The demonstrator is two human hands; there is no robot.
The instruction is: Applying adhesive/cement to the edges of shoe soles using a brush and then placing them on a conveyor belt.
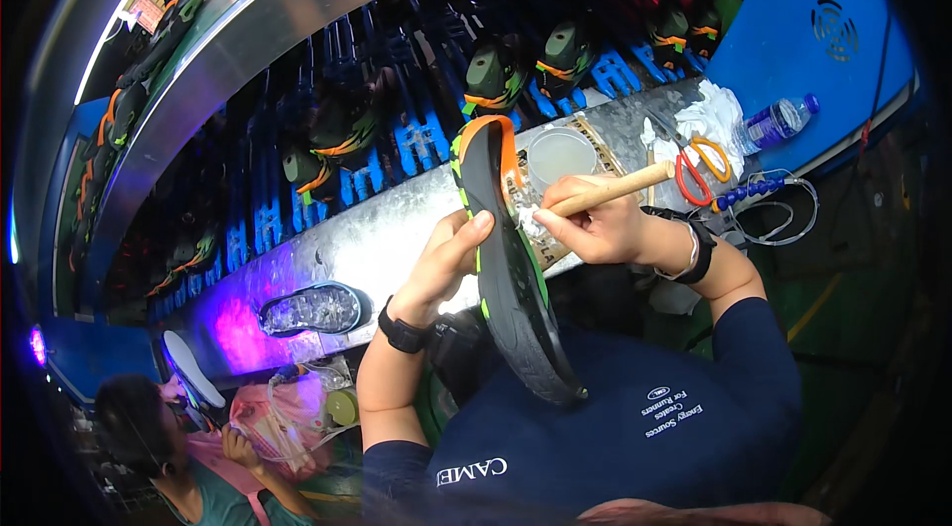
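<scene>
A long black shoe sole (pixel 511 298) with orange and green edging stands on end in front of my chest. My left hand (pixel 448 253) is closed on its left edge, thumb pressed against the side. In my right hand (pixel 595 229) is a thick pale wooden stick (pixel 630 184), pointing up to the right. White fluffy material (pixel 529 221) shows below my right fingers, against the sole's right edge; whether it is bristles or cloth I cannot tell. Just beyond my right hand sits a round translucent container (pixel 560 155) on the metal bench.
Scissors (pixel 702 172) with red and orange handles lie by crumpled white cloth (pixel 712 119) and a bottle (pixel 778 123). Black-and-orange shoes (pixel 494 77) sit on blue racks beyond the bench. Left are a single sole (pixel 315 310) and a seated co-worker (pixel 198 467).
</scene>
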